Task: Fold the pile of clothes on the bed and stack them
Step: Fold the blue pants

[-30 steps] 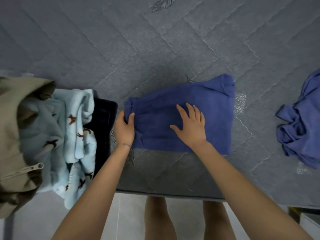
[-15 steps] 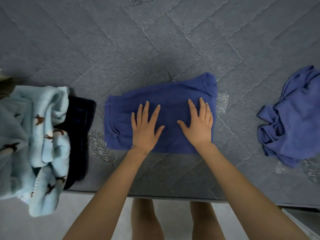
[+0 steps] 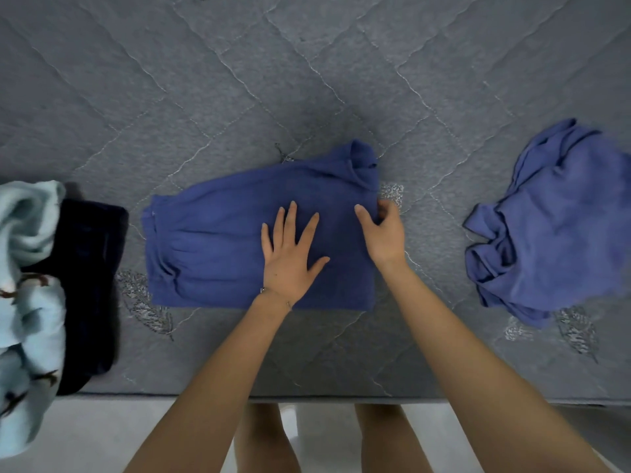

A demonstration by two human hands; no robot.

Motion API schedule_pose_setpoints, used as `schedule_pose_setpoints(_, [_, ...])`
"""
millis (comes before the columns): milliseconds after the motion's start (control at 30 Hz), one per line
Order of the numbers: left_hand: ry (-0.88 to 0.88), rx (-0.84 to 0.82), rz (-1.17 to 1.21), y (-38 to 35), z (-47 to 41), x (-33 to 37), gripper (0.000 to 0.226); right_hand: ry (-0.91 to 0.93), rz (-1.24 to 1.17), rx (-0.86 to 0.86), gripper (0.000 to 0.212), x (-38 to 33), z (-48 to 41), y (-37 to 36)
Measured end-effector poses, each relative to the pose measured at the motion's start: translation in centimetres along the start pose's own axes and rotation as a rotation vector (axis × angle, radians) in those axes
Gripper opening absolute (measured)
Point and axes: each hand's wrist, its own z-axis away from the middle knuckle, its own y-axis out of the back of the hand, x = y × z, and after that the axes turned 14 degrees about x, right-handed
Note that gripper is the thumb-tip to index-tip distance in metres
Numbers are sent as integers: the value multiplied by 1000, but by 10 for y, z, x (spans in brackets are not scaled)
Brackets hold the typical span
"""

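A dark blue garment (image 3: 211, 247) lies partly folded in the middle of the grey quilted bed (image 3: 307, 80). My left hand (image 3: 290, 254) presses flat on its right half with fingers spread. At the garment's right edge my right hand (image 3: 384, 233) grips the cloth, thumb on top and fingers curled under the edge. A crumpled lighter blue garment (image 3: 556, 227) lies to the right. On the left sits a pile with a light blue fleece (image 3: 27, 268) printed with small brown figures, on top of a dark navy piece (image 3: 90, 268).
The bed's front edge (image 3: 341, 399) runs across the lower view, with pale floor (image 3: 85, 435) and my legs below it. The pile at the left hangs over that edge. Bare quilt stretches behind the garments.
My left hand left the garment's left edge and now presses its middle-right. My right hand slid from flat on the cloth to gripping the right edge. The view shifted right.
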Motion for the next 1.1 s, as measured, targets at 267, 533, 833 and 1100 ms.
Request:
schedule_pose_setpoints(267, [-27,79,-58,-15,4,-2,85,104,8,20,30,-28,-44,-18])
schedule_pose_setpoints(533, [-22,122,-33,-18,3,-2,86,133,-102,-22,43,-44,-68,-1])
schedule_pose_setpoints(833, [-6,123,-1,-13,4,-2,85,116,-89,-230,40,-61,-82,20])
schedule_pose_setpoints(1100, [18,260,93,-11,3,23,54,68,-36,-138,21,-60,-89,7])
